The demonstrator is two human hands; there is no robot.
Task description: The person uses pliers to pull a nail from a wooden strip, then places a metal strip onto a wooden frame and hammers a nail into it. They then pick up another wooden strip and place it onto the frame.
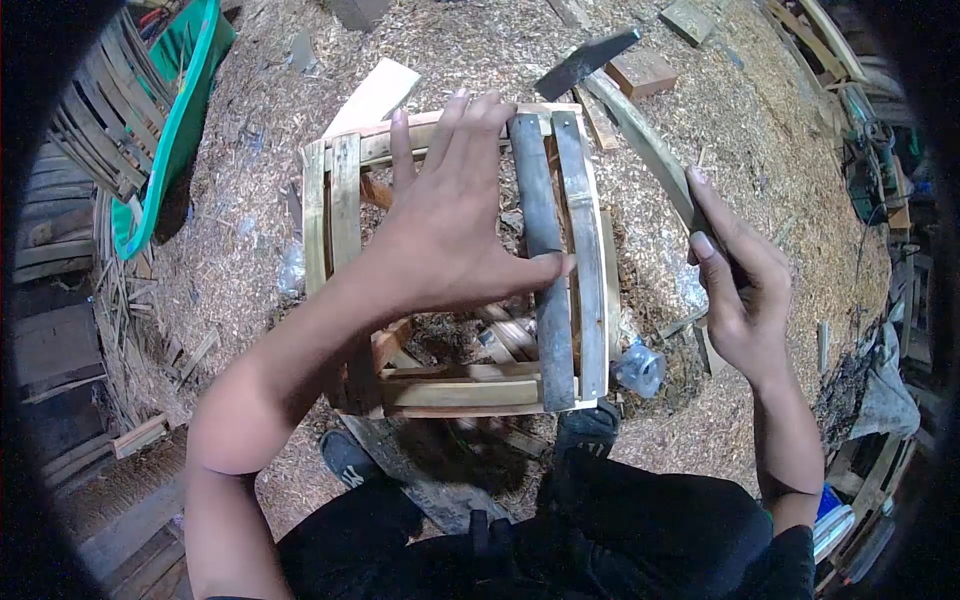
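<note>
A wooden slatted crate stands in front of me, with slats along its left and right sides and a gap in the middle. My left hand lies over it, fingers spread toward the far rim and thumb on a dark grey slat. On the right, my right hand is closed around the handle of a hammer. Its dark metal head is beyond the crate's far right corner, above the floor.
Wood shavings cover the ground. A green container with slats is at the left. A wood block lies beyond the crate, and a clear plastic bottle beside its near right corner. Shoes are below.
</note>
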